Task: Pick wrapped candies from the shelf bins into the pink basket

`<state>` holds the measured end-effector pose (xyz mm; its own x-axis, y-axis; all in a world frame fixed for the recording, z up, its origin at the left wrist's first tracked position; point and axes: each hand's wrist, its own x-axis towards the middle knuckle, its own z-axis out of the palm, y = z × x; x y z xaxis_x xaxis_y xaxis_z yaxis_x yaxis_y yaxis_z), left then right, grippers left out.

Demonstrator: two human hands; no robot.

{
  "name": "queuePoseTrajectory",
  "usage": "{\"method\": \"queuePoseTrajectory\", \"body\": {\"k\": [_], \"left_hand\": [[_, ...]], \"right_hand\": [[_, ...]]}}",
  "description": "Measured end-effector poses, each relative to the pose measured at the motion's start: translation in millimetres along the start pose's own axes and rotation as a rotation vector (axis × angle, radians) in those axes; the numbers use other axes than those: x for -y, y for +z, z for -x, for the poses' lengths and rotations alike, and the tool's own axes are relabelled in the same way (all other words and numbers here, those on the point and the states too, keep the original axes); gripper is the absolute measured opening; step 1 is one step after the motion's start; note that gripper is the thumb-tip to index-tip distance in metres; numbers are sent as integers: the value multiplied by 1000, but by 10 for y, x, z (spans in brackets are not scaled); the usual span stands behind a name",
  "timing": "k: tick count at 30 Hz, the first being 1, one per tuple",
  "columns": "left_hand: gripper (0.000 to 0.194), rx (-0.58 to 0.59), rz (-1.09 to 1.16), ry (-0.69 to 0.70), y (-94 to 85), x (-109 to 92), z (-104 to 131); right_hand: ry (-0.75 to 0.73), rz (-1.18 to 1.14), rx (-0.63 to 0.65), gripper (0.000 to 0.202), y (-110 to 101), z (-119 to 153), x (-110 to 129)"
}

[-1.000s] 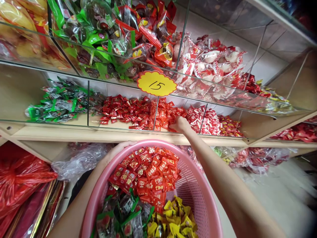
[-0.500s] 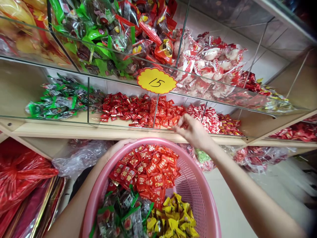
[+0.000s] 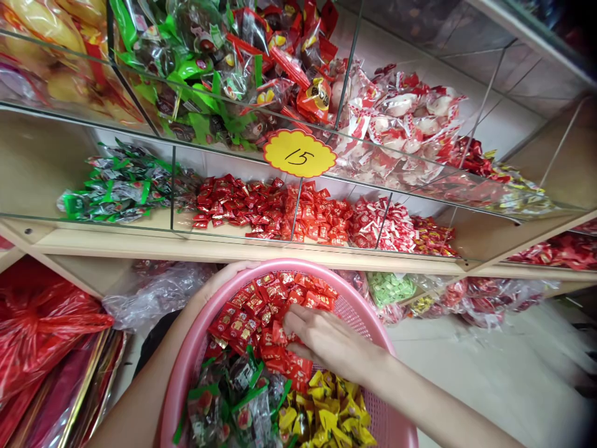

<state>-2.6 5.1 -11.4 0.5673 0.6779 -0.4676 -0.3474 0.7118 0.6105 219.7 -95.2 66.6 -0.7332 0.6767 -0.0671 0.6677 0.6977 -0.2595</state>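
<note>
The pink plastic basket (image 3: 394,339) is in front of me, below the shelf. My left hand (image 3: 228,277) grips its far left rim, with the fingers partly hidden. My right hand (image 3: 321,339) is inside the basket over red candy packets (image 3: 240,326). Its fingers are bent around a small red candy packet (image 3: 278,333) that shows at the fingertips. Clear packets with green ends (image 3: 252,404) lie at the near left of the basket. Beside them are yellow-wrapped candies (image 3: 326,410).
A low shelf (image 3: 233,249) with glass dividers holds green-ended packets (image 3: 121,180) and red candies (image 3: 242,202). Above it, a yellow price tag (image 3: 300,154) reads 15. A red plastic bag (image 3: 51,330) is at left; bagged green candies (image 3: 392,287) lie under the shelf.
My right hand has moved from the red candies on the shelf down into the basket. My left hand stays on the rim. The view has shifted slightly.
</note>
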Motion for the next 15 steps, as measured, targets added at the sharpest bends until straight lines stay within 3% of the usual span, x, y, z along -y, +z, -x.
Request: {"method": "queuePoseTrajectory", "body": {"k": [9, 15], "left_hand": [[33, -32, 8, 2, -4, 1, 16], [33, -22, 4, 7, 0, 4, 7]], "right_hand": [[25, 9, 37, 7, 35, 18, 41], [-1, -70, -6, 11, 71, 30, 31]]}}
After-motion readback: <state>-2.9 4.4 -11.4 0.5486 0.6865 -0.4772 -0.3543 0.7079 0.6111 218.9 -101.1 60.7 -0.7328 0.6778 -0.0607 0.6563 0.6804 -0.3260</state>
